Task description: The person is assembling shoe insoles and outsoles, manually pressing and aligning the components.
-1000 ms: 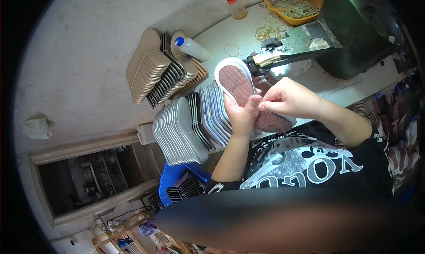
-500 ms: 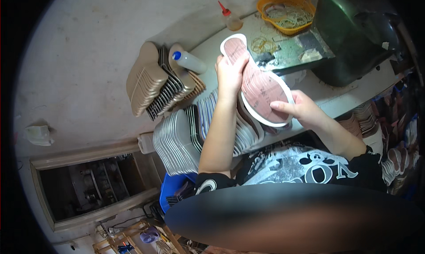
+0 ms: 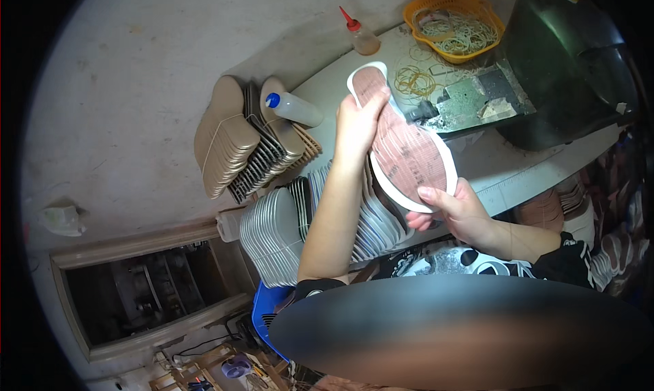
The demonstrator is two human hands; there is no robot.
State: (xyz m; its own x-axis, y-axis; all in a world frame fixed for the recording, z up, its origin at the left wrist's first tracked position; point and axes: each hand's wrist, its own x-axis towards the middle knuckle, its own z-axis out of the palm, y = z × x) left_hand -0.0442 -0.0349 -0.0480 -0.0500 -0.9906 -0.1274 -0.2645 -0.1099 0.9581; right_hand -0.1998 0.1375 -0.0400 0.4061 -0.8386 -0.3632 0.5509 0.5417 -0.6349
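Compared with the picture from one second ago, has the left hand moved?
Yes: judged against the yellow basket, the left hand has moved up the picture, closer to it.

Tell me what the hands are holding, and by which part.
A pinkish-brown shoe sole with a white rim: the left hand grips it near its narrower end, the right hand by its wider end, thumb on the face.

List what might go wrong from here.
The insole, held in the left hand and right hand, is close to the green metal arm in view; its edge might scrape there. Loose rubber bands near that arm could snag. The left forearm could nudge the grey insole stack.
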